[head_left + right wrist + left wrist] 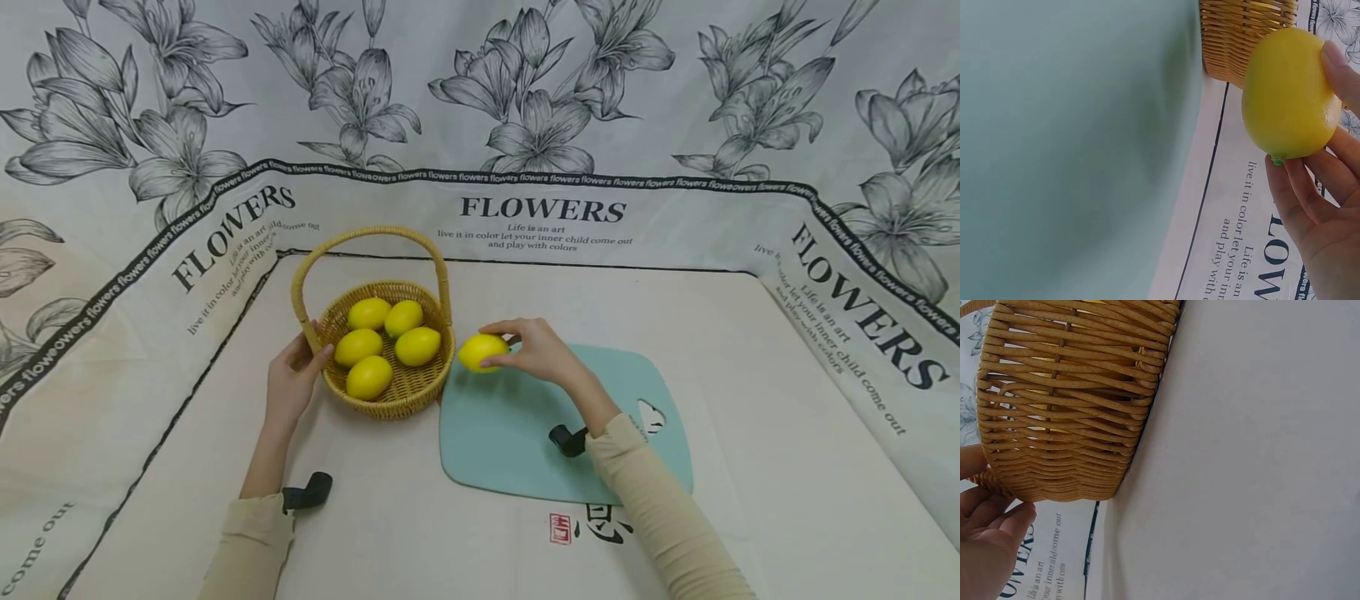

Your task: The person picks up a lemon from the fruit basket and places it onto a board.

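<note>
My right hand (542, 352) holds a yellow lemon (480, 353) between thumb and fingers, just right of the wicker basket (397, 407) and over the left end of the cutting board (495, 454). In the right wrist view the lemon (1288, 94) shows a small green tip at its lower end. My left hand (294, 379) grips the basket's left side by the foot of its handle, thumb at the rim. From the left wrist, the fingers (1019, 522) curl against the woven wall. Several lemons (369, 377) lie inside the basket.
The pale green cutting board lies flat, its cut-out (651, 418) on the right. A white tablecloth (360, 508) printed with flowers and lettering covers the table and rises behind as a backdrop. Black wrist mounts (309, 492) sit by both sleeves.
</note>
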`<control>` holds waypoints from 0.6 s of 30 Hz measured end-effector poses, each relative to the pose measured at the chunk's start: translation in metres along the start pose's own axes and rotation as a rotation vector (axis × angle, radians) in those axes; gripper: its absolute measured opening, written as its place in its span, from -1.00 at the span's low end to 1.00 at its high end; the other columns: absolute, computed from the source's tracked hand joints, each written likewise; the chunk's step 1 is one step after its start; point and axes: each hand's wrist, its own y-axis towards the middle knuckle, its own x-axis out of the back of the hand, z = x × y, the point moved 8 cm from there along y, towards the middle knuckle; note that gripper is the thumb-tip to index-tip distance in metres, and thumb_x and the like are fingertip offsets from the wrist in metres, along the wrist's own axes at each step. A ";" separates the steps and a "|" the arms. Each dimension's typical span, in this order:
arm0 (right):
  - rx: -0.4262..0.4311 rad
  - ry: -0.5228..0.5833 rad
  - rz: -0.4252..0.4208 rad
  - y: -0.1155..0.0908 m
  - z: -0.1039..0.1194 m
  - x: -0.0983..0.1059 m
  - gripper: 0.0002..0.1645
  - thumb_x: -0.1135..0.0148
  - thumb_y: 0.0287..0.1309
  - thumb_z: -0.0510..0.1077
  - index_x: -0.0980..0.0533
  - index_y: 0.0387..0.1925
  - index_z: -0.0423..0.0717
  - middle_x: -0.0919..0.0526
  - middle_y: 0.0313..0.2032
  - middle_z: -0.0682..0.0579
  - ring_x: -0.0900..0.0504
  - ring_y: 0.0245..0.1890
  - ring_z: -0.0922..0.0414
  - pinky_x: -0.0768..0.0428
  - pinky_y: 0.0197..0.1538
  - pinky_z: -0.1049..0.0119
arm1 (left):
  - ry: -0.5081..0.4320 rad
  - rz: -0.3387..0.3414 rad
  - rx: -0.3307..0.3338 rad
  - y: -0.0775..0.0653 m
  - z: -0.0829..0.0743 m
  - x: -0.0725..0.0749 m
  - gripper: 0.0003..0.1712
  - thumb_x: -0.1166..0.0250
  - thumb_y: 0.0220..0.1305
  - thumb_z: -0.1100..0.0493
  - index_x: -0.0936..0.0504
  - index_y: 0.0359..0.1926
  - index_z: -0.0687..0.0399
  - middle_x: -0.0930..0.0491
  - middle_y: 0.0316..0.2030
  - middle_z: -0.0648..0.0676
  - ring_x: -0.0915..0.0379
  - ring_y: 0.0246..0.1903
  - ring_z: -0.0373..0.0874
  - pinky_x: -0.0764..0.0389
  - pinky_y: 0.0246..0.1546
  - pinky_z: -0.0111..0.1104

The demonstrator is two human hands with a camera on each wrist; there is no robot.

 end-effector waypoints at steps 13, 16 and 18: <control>-0.059 0.010 0.042 0.005 -0.013 -0.008 -0.36 -0.52 -0.04 -0.04 -0.57 0.08 -0.22 -0.65 0.01 -0.06 -0.57 0.03 0.03 -0.62 0.02 0.20 | 0.042 0.008 0.000 -0.009 -0.023 -0.003 -0.40 -0.18 0.37 0.29 -0.24 0.34 0.44 -0.30 0.30 0.34 -0.26 0.26 0.22 -0.43 0.07 -0.63; -0.070 0.007 0.048 0.005 -0.015 -0.009 -0.37 -0.51 -0.04 -0.02 -0.58 0.08 -0.21 -0.65 0.02 -0.05 -0.56 0.03 0.04 -0.61 0.03 0.19 | 0.043 0.003 0.004 -0.010 -0.025 -0.003 -0.41 -0.18 0.37 0.30 -0.25 0.34 0.44 -0.31 0.29 0.33 -0.27 0.26 0.20 -0.42 0.05 -0.66; -0.078 0.000 0.050 0.006 -0.016 -0.009 -0.36 -0.51 -0.04 -0.02 -0.57 0.08 -0.22 -0.65 0.02 -0.06 -0.56 0.04 0.03 -0.61 0.03 0.18 | 0.045 0.000 0.004 -0.010 -0.027 -0.003 -0.42 -0.18 0.37 0.32 -0.25 0.33 0.45 -0.31 0.29 0.34 -0.28 0.26 0.20 -0.42 0.04 -0.67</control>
